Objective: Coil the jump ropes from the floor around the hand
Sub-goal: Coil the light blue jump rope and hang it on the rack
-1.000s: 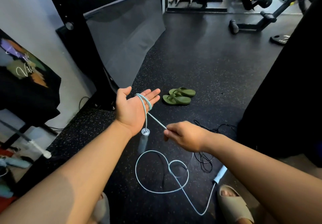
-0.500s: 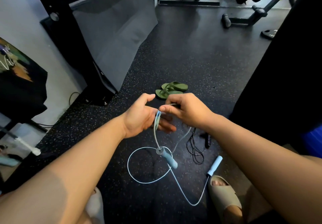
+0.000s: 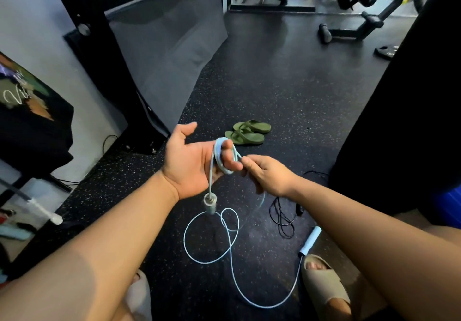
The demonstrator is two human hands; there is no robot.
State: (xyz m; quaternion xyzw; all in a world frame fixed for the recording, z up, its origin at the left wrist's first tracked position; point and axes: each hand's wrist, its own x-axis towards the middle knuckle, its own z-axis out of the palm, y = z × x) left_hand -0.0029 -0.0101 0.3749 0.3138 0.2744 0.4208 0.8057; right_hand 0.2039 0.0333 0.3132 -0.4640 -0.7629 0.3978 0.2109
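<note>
From my feed, the left hand is held out palm up, thumb spread and fingers fairly straight. A few turns of the pale blue jump rope sit looped around those fingers. One handle hangs on a short length of cord just below the heel of that palm, clear of the floor.

The right hand is just beside the left fingertips, fingers curled, pinching the cord where it leaves the loops. From there the cord drops to the floor, though that stretch is blurred. On the floor it lies in one large loop and a small one, then sweeps right to the second handle. That handle lies flat beside the toe of a beige slide on the person's foot.

A thin black cord is bunched on the floor under the right wrist. A pair of green flip-flops rests further out, beyond the hands.
</note>
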